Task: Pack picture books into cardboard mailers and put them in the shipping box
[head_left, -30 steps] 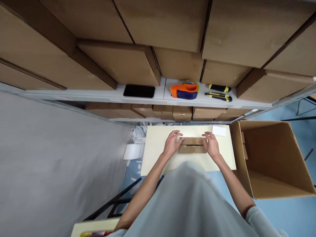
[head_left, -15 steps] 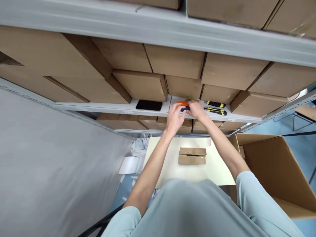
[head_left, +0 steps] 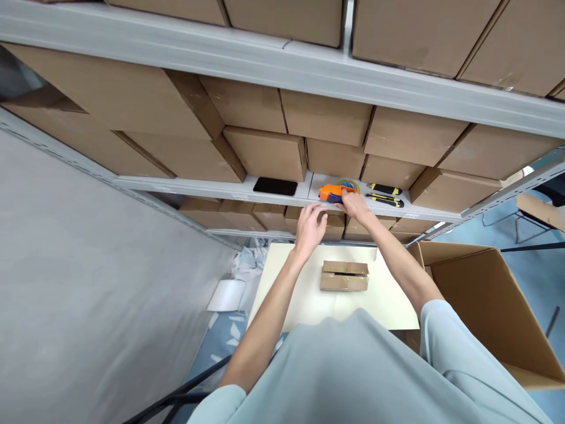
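On the middle shelf lies an orange and dark blue tape dispenser, with a round yellow-green and blue part at its back right. My right hand has its fingers closed on the dispenser's right end. Just below the shelf edge, my left hand is apart from the dispenser, fingers loosely curved and holding nothing. Two black-and-yellow utility knives rest to the right of my right hand. A black phone lies flat to the left. Below my hands, a small taped cardboard box sits on the pale table.
Cardboard boxes fill the shelves behind. A grey shelf beam crosses above my hands. A large open carton stands at the right. The grey wall is on the left, with crumpled paper near the table.
My left hand has let go of the dispenser and moved down towards me. My right hand stays at its right end. More of the orange body shows. The view has shifted slightly.
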